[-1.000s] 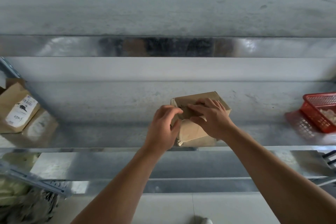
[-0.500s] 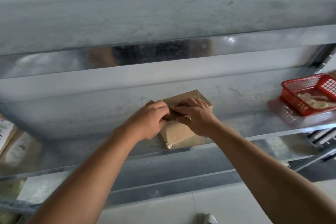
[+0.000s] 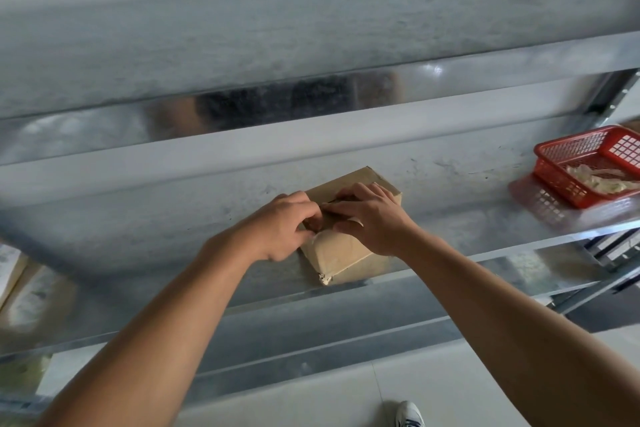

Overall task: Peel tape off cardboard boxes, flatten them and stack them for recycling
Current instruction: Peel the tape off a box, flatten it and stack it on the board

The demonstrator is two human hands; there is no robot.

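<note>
A small brown cardboard box lies on the metal shelf near its front edge. Both my hands rest on its top. My left hand pinches at the box's left top edge, where a bit of pale tape shows by the fingertips. My right hand presses down on the top with fingers spread, thumb near the same tape strip. Whether the tape is actually gripped is hidden by the fingers. A torn white scrap sticks out at the box's near corner.
A red plastic basket holding crumpled tape scraps stands at the shelf's right end. Flattened cardboard with a white label lies at the far left edge. Another metal shelf hangs above. My shoe shows on the pale floor below.
The view has swung to the right, so the cardboard at the left has slid mostly out of frame. My hands stay on the box, fingers working closer together at its left top edge.
</note>
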